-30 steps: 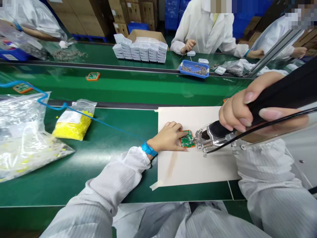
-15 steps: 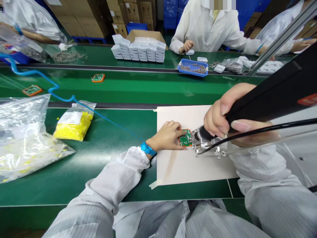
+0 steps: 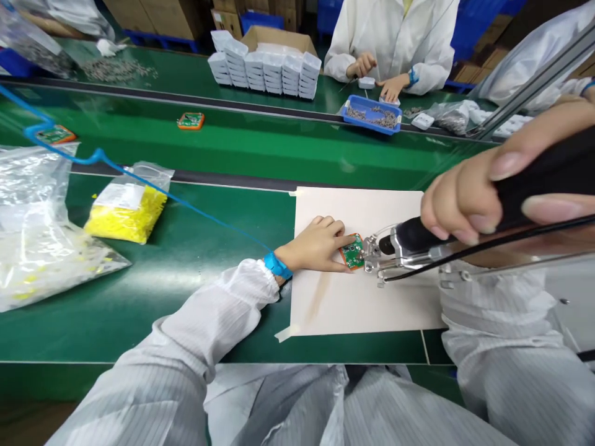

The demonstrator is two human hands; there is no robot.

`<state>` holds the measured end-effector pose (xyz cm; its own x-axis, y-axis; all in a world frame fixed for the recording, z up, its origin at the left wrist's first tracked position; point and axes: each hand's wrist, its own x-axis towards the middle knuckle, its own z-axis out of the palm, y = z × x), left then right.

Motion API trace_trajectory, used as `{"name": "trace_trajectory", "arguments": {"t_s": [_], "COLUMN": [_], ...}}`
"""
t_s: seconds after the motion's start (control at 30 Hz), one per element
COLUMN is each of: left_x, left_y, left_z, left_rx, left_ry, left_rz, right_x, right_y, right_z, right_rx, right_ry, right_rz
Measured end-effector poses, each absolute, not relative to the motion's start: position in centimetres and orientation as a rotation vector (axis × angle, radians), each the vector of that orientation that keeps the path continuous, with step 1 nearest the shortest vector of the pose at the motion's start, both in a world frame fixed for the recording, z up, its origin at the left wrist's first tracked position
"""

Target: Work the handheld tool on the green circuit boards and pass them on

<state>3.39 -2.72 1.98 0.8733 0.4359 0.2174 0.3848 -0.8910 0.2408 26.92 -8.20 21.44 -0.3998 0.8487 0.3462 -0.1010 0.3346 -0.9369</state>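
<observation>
A small green circuit board in an orange frame [image 3: 352, 252] lies on a white paper mat [image 3: 362, 297] taped to the green bench. My left hand [image 3: 316, 246] presses it down with thumb and forefinger; a blue wrist strap [image 3: 277, 266] sits on that wrist. My right hand [image 3: 474, 195] grips the black handle of an electric screwdriver [image 3: 525, 186]. Its metal nose [image 3: 379, 254] touches the board's right edge.
A bag of yellow parts [image 3: 125, 212] and a larger clear bag [image 3: 37, 229] lie at the left. Two more boards [image 3: 190, 120] ride the green conveyor. Beyond are stacked white trays [image 3: 264, 74], a blue bin of screws [image 3: 370, 116] and a co-worker's hands [image 3: 393, 87].
The view tilted down and shifted. The screwdriver nose stayed at the board's right edge while my right hand slid back along the handle. The conveyor boards moved right.
</observation>
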Motion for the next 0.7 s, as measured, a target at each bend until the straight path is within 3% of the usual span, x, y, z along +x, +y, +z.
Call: {"name": "trace_trajectory", "arguments": {"t_s": [0.1, 0.7], "left_x": [3.3, 3.5], "left_y": [-2.8, -2.6], "left_z": [2.2, 2.3], "left_rx": [2.866, 2.878], "left_ry": [0.619, 0.638], "left_rz": [0.381, 0.363], "right_x": [24.1, 24.5], "right_y": [-8.5, -8.1], "right_z": [20.7, 20.5], "right_rx": [-0.489, -0.414], "right_ry": [-1.696, -1.722], "right_rz": [1.200, 1.330]}}
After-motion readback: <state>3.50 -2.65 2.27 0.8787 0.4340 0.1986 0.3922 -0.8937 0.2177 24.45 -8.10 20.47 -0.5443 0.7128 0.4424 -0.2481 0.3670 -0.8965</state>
